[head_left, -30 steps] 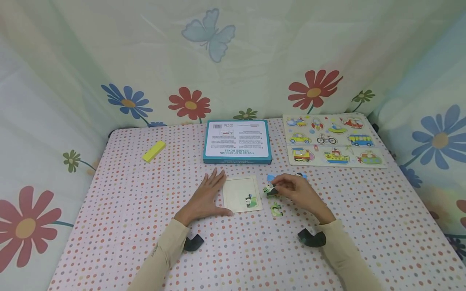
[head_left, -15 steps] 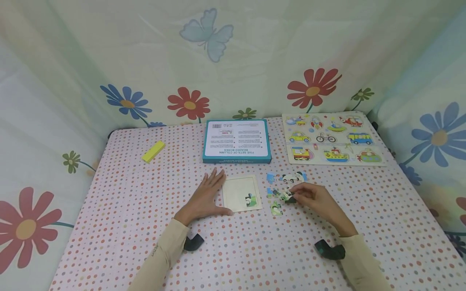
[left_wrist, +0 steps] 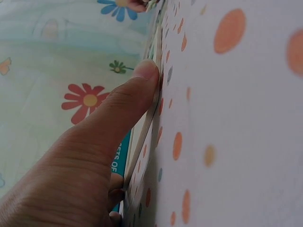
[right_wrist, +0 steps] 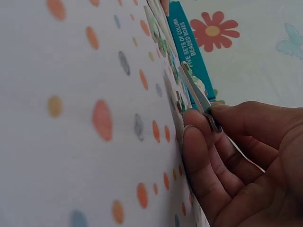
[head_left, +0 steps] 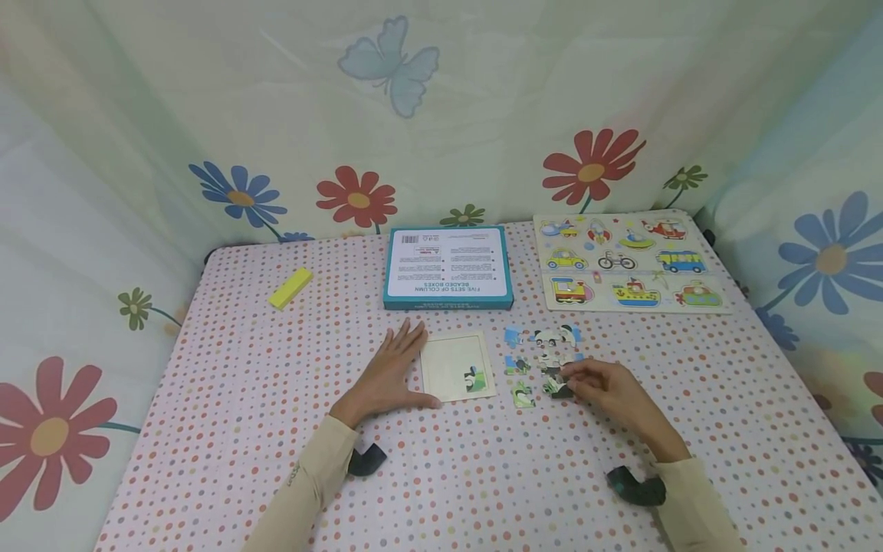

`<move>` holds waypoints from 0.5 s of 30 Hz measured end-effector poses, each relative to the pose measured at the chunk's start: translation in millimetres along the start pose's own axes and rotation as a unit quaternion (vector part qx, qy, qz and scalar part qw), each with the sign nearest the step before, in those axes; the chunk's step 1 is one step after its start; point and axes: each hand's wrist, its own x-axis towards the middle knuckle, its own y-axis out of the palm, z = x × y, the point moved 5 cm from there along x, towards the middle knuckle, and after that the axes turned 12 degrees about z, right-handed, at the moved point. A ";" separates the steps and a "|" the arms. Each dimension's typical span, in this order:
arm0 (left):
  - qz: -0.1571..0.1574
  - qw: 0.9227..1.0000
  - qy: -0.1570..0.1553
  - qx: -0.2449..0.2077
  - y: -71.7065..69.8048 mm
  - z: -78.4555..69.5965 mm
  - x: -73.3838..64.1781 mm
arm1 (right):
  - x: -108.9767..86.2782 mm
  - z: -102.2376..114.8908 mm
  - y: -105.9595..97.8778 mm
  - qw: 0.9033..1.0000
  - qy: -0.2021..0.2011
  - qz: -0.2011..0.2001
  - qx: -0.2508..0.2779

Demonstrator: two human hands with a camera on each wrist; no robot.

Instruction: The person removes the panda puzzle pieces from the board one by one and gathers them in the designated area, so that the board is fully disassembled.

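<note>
My left hand [head_left: 386,376] lies spread at the left side of a shallow square puzzle tray [head_left: 441,360]; its thumb [left_wrist: 123,101] touches the near edge. One panda-picture piece [head_left: 474,379] sits in the tray's lower right corner. Right of the tray, my right hand [head_left: 610,391] pinches a puzzle piece [head_left: 557,389] between thumb and fingers. In the right wrist view that held piece [right_wrist: 195,90] is tilted on edge above the cloth. Just beyond it lies a panda-face piece [head_left: 550,337], with other pieces [head_left: 522,395] in a column to its left.
Behind the tray lies a teal and white box [head_left: 448,268]. A vehicle puzzle board [head_left: 628,264] stands at the back right, and a yellow block [head_left: 291,288] at the back left. A dotted cloth [head_left: 448,475] covers the table, with a flowered curtain [head_left: 276,92] behind.
My right hand has moved right and slightly nearer, carrying the pinched piece away from the left column. The panda-face piece has come into view. My left hand stays at the tray.
</note>
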 end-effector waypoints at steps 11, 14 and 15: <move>-0.002 1.000 -0.001 -0.002 0.4 -0.5 -0.6 | -3.1 4.5 2.5 1.000 0.002 -0.004 -0.004; -0.004 1.000 0.000 -0.003 -0.2 -1.0 -0.8 | -3.4 6.1 3.2 1.000 0.005 -0.005 -0.010; -0.004 1.000 0.000 -0.004 -0.4 -1.1 -0.9 | -3.3 6.0 3.7 1.000 0.004 -0.005 -0.012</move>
